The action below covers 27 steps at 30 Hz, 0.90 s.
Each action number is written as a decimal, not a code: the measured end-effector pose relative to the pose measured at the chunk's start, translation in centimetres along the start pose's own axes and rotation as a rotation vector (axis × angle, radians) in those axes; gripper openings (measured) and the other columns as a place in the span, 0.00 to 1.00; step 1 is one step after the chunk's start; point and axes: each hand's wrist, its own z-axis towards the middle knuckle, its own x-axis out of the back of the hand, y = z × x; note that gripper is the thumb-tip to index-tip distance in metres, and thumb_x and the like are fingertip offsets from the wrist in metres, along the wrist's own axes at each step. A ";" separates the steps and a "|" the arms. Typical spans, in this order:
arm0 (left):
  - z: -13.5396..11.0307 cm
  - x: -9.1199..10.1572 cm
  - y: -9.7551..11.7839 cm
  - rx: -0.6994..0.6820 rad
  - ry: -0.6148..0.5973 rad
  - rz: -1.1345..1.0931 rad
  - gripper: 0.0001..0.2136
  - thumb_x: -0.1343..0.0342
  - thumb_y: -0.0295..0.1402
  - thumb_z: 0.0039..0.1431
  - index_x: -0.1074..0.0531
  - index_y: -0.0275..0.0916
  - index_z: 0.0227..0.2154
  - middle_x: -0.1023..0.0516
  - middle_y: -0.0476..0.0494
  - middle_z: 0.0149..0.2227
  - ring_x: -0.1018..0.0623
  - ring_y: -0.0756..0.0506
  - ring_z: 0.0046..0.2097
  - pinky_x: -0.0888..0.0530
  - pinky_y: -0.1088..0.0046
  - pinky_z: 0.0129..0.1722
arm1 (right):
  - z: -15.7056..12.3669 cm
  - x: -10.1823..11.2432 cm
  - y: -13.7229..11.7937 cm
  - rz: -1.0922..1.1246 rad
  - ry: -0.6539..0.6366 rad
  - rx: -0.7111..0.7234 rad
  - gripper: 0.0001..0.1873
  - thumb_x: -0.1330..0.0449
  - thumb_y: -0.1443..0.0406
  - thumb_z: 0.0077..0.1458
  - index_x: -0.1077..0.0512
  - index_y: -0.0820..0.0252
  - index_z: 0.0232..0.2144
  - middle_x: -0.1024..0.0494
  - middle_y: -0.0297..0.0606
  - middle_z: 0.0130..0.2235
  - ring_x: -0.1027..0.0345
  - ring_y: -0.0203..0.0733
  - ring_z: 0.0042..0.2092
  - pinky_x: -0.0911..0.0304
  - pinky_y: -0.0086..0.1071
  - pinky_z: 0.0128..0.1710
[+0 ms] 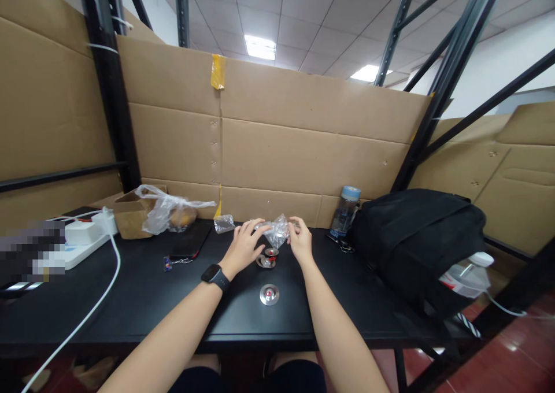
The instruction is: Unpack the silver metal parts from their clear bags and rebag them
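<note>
A crumpled clear plastic bag (277, 231) is between my two hands over the black table. My right hand (300, 237) pinches the bag's right side with its fingers together. At the bag's left edge, my left hand (248, 244) has its thumb and fingers apart; its fingertips reach toward the plastic. Just below the bag lie small shiny metal discs with red parts (266, 259), partly overlapping. Closer to me, a separate round metal disc with a red centre (269, 294) lies flat. Another small piece of clear plastic (224, 223) rests beyond my left hand.
To the left are a white power strip (84, 248) with a cable, a cardboard box (130, 215), a tied plastic bag (167, 211) and a dark flat device (189, 240). A water bottle (344, 212) and black backpack (420, 243) stand right. Cardboard panels (312, 150) wall the back.
</note>
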 end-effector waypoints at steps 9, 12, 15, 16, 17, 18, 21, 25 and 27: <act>0.1 -0.2 -0.1 -0.214 0.118 0.021 0.06 0.45 0.28 0.65 0.25 0.42 0.33 0.19 0.45 0.44 0.28 0.43 0.56 0.40 0.60 0.50 | 0.3 -0.1 0.6 0.124 -0.040 -0.001 0.20 0.40 0.48 0.55 0.27 0.59 0.36 0.27 0.33 0.23 0.36 0.35 0.21 0.41 0.27 0.22; 0.1 -0.4 -0.4 -0.220 0.112 0.033 0.06 0.45 0.27 0.65 0.27 0.41 0.32 0.18 0.46 0.39 0.27 0.43 0.54 0.41 0.61 0.47 | 0.3 0.2 0.7 0.089 0.003 0.016 0.19 0.40 0.49 0.55 0.26 0.59 0.35 0.28 0.32 0.22 0.36 0.36 0.22 0.40 0.28 0.24; 0.1 -0.5 -0.6 -0.235 0.104 0.050 0.05 0.45 0.28 0.64 0.27 0.41 0.32 0.19 0.46 0.40 0.27 0.43 0.53 0.41 0.61 0.47 | 0.4 0.1 0.7 0.189 -0.012 -0.098 0.21 0.40 0.48 0.55 0.26 0.59 0.38 0.24 0.36 0.28 0.35 0.35 0.22 0.42 0.27 0.22; 0.1 -0.4 -0.6 -0.238 0.104 0.056 0.05 0.44 0.28 0.64 0.27 0.41 0.32 0.19 0.45 0.40 0.27 0.43 0.53 0.41 0.61 0.47 | 0.4 0.0 0.7 0.225 -0.041 -0.142 0.22 0.38 0.47 0.53 0.27 0.60 0.38 0.23 0.37 0.29 0.33 0.36 0.23 0.43 0.27 0.21; 0.1 -0.4 -0.7 -0.239 0.104 0.063 0.05 0.44 0.28 0.64 0.27 0.41 0.32 0.19 0.45 0.41 0.27 0.43 0.53 0.41 0.61 0.47 | 0.4 0.0 0.8 0.253 -0.075 -0.176 0.23 0.36 0.48 0.50 0.27 0.60 0.38 0.22 0.38 0.29 0.32 0.36 0.24 0.43 0.27 0.21; 0.1 -0.3 -0.7 -0.239 0.104 0.071 0.05 0.44 0.28 0.64 0.26 0.41 0.32 0.19 0.45 0.41 0.27 0.42 0.53 0.41 0.61 0.47 | 0.4 -0.1 0.9 0.272 -0.106 -0.197 0.23 0.33 0.49 0.48 0.26 0.61 0.37 0.22 0.37 0.29 0.31 0.37 0.25 0.42 0.27 0.22; 0.1 -0.3 -0.9 -0.254 0.091 0.080 0.04 0.43 0.29 0.63 0.25 0.41 0.32 0.19 0.44 0.40 0.28 0.41 0.52 0.41 0.61 0.46 | 0.4 -0.2 1.3 0.308 -0.124 -0.228 0.21 0.29 0.54 0.42 0.26 0.61 0.35 0.22 0.36 0.29 0.29 0.37 0.27 0.39 0.26 0.24; 0.1 -0.5 -0.8 -0.288 0.077 0.053 0.06 0.43 0.29 0.63 0.24 0.41 0.31 0.19 0.45 0.38 0.28 0.42 0.51 0.41 0.61 0.47 | 0.4 -0.6 1.5 0.412 -0.117 -0.365 0.22 0.31 0.56 0.44 0.26 0.58 0.41 0.20 0.39 0.35 0.25 0.39 0.30 0.37 0.26 0.25; 0.1 -0.6 -0.7 -0.296 0.076 0.043 0.07 0.43 0.29 0.64 0.24 0.41 0.30 0.20 0.45 0.38 0.28 0.43 0.52 0.41 0.61 0.47 | 0.2 -0.9 1.5 0.451 -0.145 -0.413 0.22 0.31 0.55 0.44 0.26 0.58 0.41 0.19 0.40 0.36 0.24 0.39 0.30 0.36 0.27 0.25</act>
